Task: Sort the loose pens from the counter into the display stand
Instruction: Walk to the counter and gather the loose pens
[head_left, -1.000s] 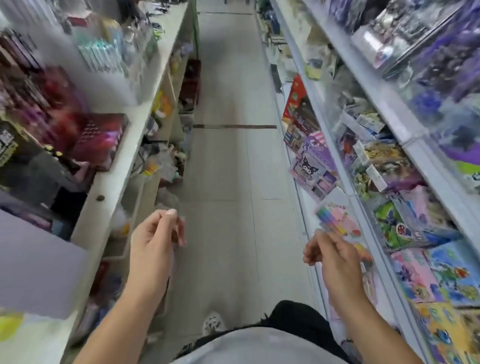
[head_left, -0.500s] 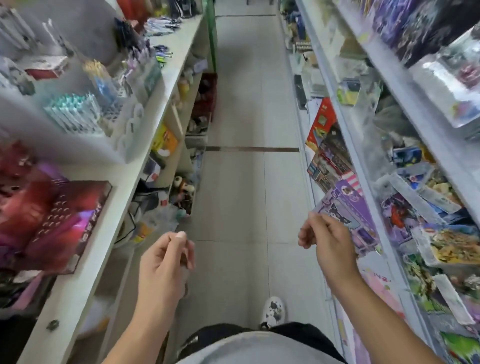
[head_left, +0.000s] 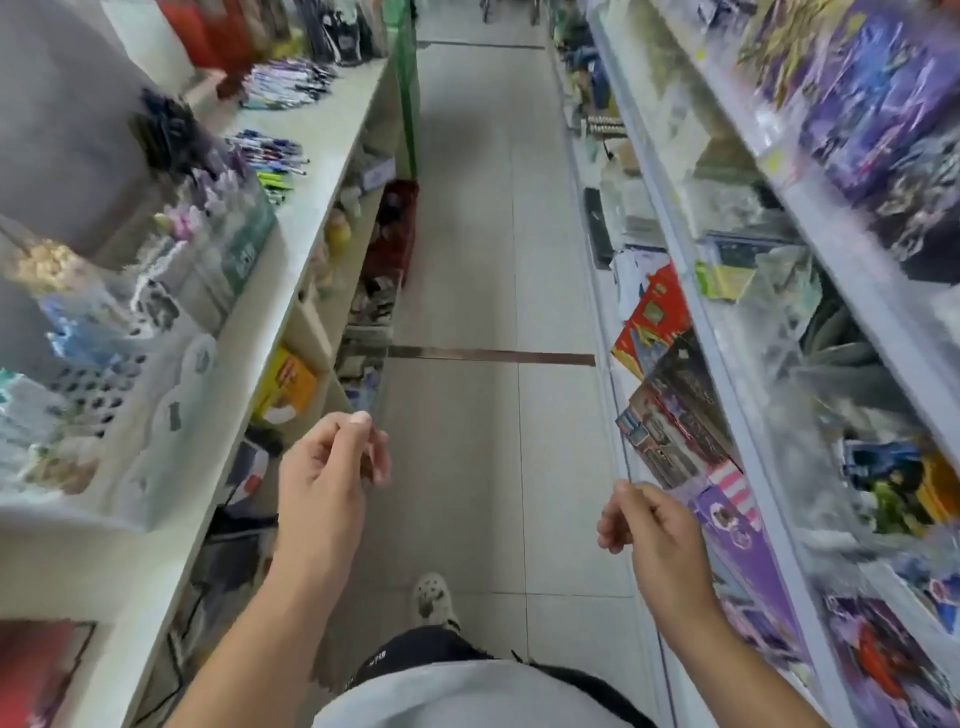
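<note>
Approach step: left hand (head_left: 324, 480) and right hand (head_left: 657, 540), fingers loosely curled, hold nothing; next, reach the pens (head_left: 270, 156) on the counter (head_left: 311, 208).

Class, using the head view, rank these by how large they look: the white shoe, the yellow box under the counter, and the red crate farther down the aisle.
1. Red crate, largest, though it sits farther away.
2. Yellow box and white shoe: they look about alike, and the shoe is nearer, so no ranking between them.
</note>
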